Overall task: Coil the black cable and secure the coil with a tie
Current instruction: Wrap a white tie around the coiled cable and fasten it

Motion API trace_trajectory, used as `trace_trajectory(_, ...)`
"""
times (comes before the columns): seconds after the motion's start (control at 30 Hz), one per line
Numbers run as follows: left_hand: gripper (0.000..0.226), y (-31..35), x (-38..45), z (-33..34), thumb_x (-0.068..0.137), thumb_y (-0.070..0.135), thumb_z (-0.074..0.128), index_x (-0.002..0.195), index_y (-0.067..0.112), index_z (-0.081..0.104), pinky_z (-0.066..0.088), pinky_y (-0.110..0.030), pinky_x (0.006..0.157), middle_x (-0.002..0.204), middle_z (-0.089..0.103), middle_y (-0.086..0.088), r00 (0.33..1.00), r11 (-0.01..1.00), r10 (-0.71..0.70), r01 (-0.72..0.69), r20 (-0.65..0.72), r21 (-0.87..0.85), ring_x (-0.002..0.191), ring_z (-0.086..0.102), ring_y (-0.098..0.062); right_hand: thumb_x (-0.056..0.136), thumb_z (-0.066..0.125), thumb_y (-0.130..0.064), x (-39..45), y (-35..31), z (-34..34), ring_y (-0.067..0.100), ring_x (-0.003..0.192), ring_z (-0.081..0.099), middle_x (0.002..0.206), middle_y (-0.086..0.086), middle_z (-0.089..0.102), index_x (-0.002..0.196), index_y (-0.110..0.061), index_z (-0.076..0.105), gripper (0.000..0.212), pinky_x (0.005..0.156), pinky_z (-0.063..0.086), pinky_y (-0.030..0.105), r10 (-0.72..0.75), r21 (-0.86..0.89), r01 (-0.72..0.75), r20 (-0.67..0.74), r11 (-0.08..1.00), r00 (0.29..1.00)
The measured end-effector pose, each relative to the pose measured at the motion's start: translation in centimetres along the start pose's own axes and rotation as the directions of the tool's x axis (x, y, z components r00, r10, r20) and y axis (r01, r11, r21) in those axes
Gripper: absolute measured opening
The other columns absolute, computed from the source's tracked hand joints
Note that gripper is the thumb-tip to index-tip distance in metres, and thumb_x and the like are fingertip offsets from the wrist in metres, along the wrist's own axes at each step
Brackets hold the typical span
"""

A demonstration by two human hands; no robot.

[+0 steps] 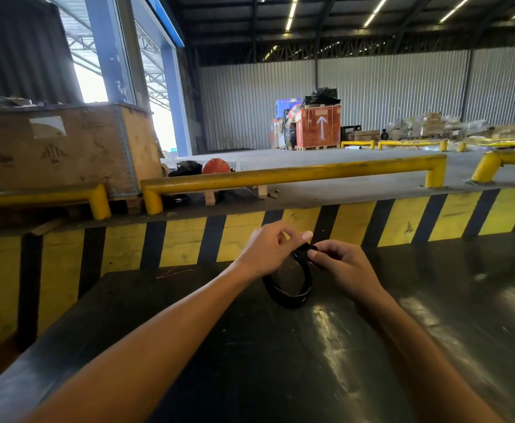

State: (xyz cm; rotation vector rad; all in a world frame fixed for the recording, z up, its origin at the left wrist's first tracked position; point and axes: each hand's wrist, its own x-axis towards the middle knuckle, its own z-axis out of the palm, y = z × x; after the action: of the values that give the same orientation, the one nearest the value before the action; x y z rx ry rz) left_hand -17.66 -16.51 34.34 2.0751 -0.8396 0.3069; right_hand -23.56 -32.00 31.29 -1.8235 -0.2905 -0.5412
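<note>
The black cable [289,296] hangs as a small round coil just above the dark tabletop [250,361], held at its top between both hands. My left hand [265,250] pinches the top of the coil from the left. My right hand [341,264] grips the same spot from the right, its fingertips on a short black tie [308,248] wrapped at the top of the coil. Whether the tie is fastened is hidden by the fingers.
A yellow-and-black striped wall [189,239] rises right behind the table. Above it run yellow guard rails [280,175], with a large cardboard crate [67,148] at the left and an orange helmet [215,166] beside it. Stacked goods stand far across the warehouse floor.
</note>
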Motion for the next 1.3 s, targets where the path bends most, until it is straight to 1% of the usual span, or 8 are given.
trace_trajectory(0.07,0.035,-0.3,-0.8,0.2,0.083,0.041,0.065,0.103,0.014,0.060,0.051,-0.024,0.062,0.082,0.062,0.001,0.987,0.951,-0.155,0.160,0.038,-0.264,0.069,0.060,-0.010,0.087,0.059,-0.013,-0.2,0.5,-0.1,0.016,0.075,0.062,0.080,0.012,0.069,0.084,-0.009,0.069,0.011,0.069,0.049,0.025,-0.028,0.038,0.031,-0.090,0.999,0.996)
trace_trajectory(0.17,0.046,-1.3,-2.5,1.4,0.072,0.034,0.071,0.112,0.015,0.057,0.052,-0.040,0.084,0.105,0.063,-0.008,0.900,0.668,-0.314,0.436,0.302,-0.603,0.102,0.061,-0.024,0.088,0.058,-0.015,-0.4,1.4,-0.3,0.016,0.078,0.062,0.080,0.005,0.068,0.080,-0.020,0.070,0.015,0.074,0.050,0.031,0.072,0.254,-0.027,-0.170,0.967,0.983)
trace_trajectory(0.27,0.033,-2.2,-3.4,2.9,0.082,0.014,0.067,0.113,0.009,0.058,0.053,-0.042,0.085,0.099,0.065,-0.009,0.865,0.517,-0.375,0.494,0.334,-0.699,0.096,0.064,-0.024,0.090,0.056,-0.015,-1.1,2.3,-0.2,0.009,0.073,0.064,0.080,0.001,0.069,0.083,-0.020,0.069,0.016,0.070,0.049,0.027,0.177,0.319,-0.122,-0.148,0.940,0.973)
trace_trajectory(0.67,0.026,-6.1,-8.0,5.9,0.085,0.008,0.067,0.110,0.007,0.061,0.056,-0.035,0.073,0.088,0.064,-0.008,0.754,0.512,-0.554,0.642,0.353,-0.570,0.067,0.061,-0.014,0.093,0.053,-0.018,-8.2,10.6,1.9,0.013,0.058,0.054,0.071,0.006,0.063,0.082,-0.003,0.068,0.024,0.051,0.042,0.017,0.486,-0.049,-0.484,0.029,0.874,0.874)
trace_trajectory(0.83,0.053,-9.0,-11.9,7.5,0.082,-0.003,0.066,0.126,0.021,0.050,0.052,-0.038,0.083,0.101,0.066,-0.014,0.674,0.573,-0.636,0.739,0.376,-0.354,0.070,0.066,-0.016,0.089,0.057,-0.029,-14.3,17.6,3.4,0.024,0.077,0.065,0.073,0.005,0.065,0.070,-0.016,0.062,0.024,0.069,0.053,0.031,0.706,-0.460,-0.567,0.220,0.683,0.673)
trace_trajectory(1.0,0.057,-10.5,-15.3,8.3,0.084,-0.005,0.062,0.129,0.029,0.052,0.053,-0.043,0.087,0.093,0.065,-0.012,0.607,0.525,-0.637,0.793,0.474,-0.311,0.067,0.066,-0.016,0.075,0.069,-0.042,-20.4,21.6,7.1,0.015,0.080,0.057,0.080,-0.002,0.059,0.061,-0.027,0.051,0.028,0.056,0.039,0.023,0.834,-0.700,-0.471,0.357,0.537,0.420)
trace_trajectory(1.2,0.038,-11.3,-16.7,8.6,0.089,-0.004,0.057,0.119,0.018,0.063,0.057,-0.033,0.072,0.102,0.064,-0.014,0.631,0.521,-0.652,0.776,0.421,-0.356,0.067,0.066,-0.016,0.075,0.069,-0.037,-21.7,21.6,8.6,0.024,0.097,0.064,0.105,0.009,0.068,0.093,-0.017,0.067,0.027,0.071,0.045,0.027,0.830,-0.776,-0.383,0.305,0.501,0.467)
trace_trajectory(1.3,0.033,-11.8,-16.9,8.7,0.090,-0.002,0.056,0.113,0.020,0.067,0.057,-0.032,0.074,0.111,0.062,-0.014,0.622,0.517,-0.667,0.783,0.410,-0.345,0.071,0.067,-0.016,0.076,0.068,-0.039,-21.6,21.5,8.6,0.022,0.087,0.063,0.092,0.007,0.066,0.090,-0.013,0.067,0.029,0.069,0.047,0.027,0.835,-0.796,-0.348,0.328,0.496,0.442)
